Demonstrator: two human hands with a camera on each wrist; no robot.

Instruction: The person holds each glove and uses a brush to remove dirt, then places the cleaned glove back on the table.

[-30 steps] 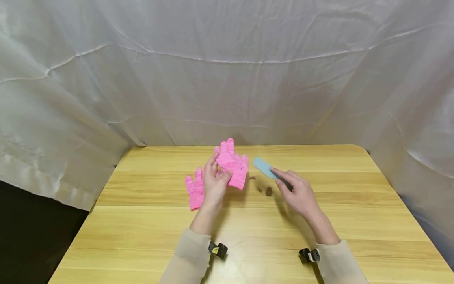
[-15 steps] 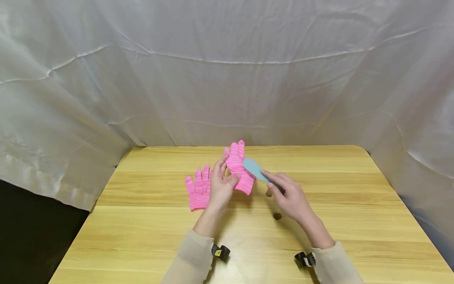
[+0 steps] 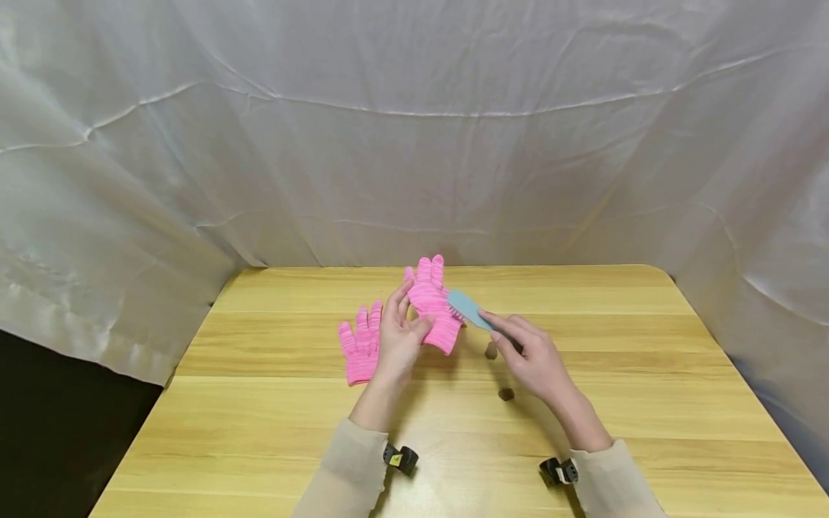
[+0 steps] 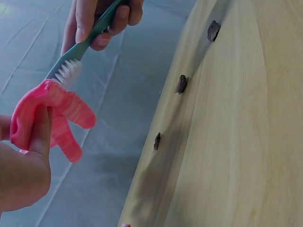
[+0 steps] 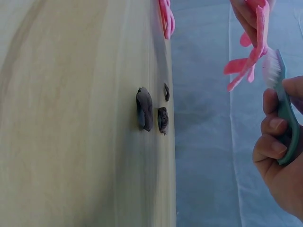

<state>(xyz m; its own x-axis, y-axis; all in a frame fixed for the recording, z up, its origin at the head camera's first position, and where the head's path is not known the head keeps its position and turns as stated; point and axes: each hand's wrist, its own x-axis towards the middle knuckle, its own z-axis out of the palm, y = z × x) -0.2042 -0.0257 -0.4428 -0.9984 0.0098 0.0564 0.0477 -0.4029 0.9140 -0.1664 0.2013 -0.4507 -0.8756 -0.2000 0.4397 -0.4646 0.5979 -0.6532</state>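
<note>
Held glove, pink, streaked knit: above the wooden surface, finger ends pointing away from the person, cuff on the near side.

Left hand: at the held glove's left edge, fingers gripping it; thumb laid over the face toward the person, other fingers along the edge and behind.

Brush, blue-green, pale bristles: at the held glove's right side, bristles turned toward the knit and touching it.

Right hand: to the right of the held glove and apart from it, fingers curled round the brush handle.

Second glove, same pink: flat on the surface, left of the held glove, partly hidden by the left hand.

Dark pieces, three, crumpled: on the surface, right of the held glove, one nearest the person.

Beige sleeves, black wrist units: nearer the person than the held glove.

Grey cloth: hanging beyond the held glove.
</note>
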